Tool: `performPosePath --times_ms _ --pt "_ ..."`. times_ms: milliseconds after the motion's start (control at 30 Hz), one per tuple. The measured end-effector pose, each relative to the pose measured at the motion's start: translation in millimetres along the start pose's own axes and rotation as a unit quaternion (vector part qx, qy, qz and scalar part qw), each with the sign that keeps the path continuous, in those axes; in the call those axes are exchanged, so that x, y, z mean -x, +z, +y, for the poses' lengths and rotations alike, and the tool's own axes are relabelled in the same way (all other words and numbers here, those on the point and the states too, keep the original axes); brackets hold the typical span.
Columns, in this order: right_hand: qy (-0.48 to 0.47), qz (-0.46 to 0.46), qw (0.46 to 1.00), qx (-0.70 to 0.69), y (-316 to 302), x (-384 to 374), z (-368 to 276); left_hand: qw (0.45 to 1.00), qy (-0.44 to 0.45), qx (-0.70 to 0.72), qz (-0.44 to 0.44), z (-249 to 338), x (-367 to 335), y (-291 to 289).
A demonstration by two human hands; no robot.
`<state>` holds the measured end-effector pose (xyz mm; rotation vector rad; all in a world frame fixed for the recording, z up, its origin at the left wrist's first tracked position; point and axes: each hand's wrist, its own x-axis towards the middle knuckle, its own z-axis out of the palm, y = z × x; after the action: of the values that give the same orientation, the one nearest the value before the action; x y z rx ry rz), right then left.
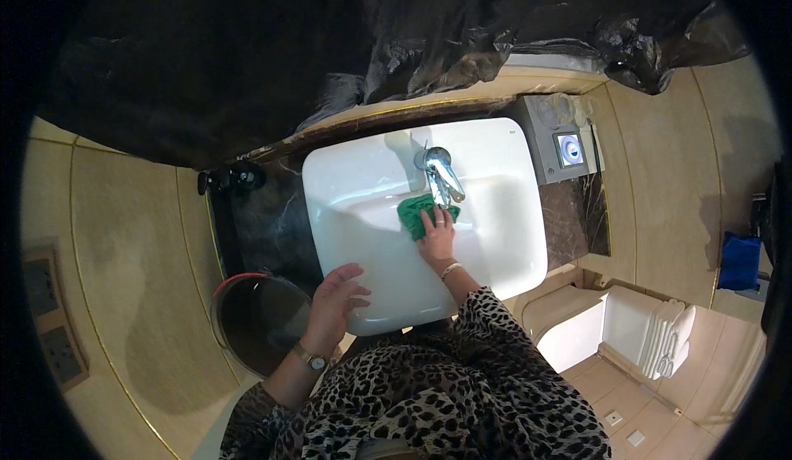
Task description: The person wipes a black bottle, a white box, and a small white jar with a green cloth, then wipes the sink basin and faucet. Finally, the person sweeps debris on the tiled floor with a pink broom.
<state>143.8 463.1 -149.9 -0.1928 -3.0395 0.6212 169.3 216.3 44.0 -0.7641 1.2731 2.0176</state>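
Observation:
A white rectangular sink with rounded corners fills the middle of the view. Its chrome faucet rises from the far side, the spout pointing toward me. Just under the spout, my right hand presses a crumpled green cloth against the basin, fingers over its right part. A ring and a bracelet show on that hand and wrist. My left hand hovers by the sink's near left edge, fingers apart and nothing in them. A watch sits on the left wrist.
Dark marble counter surrounds the sink. A grey box with glasses stands at its right, dark bottles at its left. A round bin is at lower left, folded white towels at lower right. Black plastic sheeting hangs beyond.

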Motion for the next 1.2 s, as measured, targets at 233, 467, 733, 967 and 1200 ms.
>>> performPosePath --times_ms 233,467,733,967,1200 --pt "0.012 -0.034 0.983 -0.178 18.7 -1.7 -3.1 0.897 0.313 -0.295 -0.101 11.7 -84.0 82.3" --pt "0.153 -0.066 0.955 -0.244 -19.1 15.4 5.9 0.988 0.002 0.024 -0.154 17.4 -148.1 168.4" --pt "0.276 -0.059 0.888 -0.363 -44.2 22.6 25.8 0.986 0.012 0.029 -0.166 27.7 -151.2 168.6" --pt "0.259 0.024 0.87 -0.419 -34.9 -6.9 21.4 0.989 0.074 -0.018 -0.129 16.3 -145.1 155.0" --pt "0.277 -0.105 0.704 -0.645 -51.3 -35.1 -8.3 0.994 -0.013 -0.092 0.05 -55.7 -181.3 99.9"
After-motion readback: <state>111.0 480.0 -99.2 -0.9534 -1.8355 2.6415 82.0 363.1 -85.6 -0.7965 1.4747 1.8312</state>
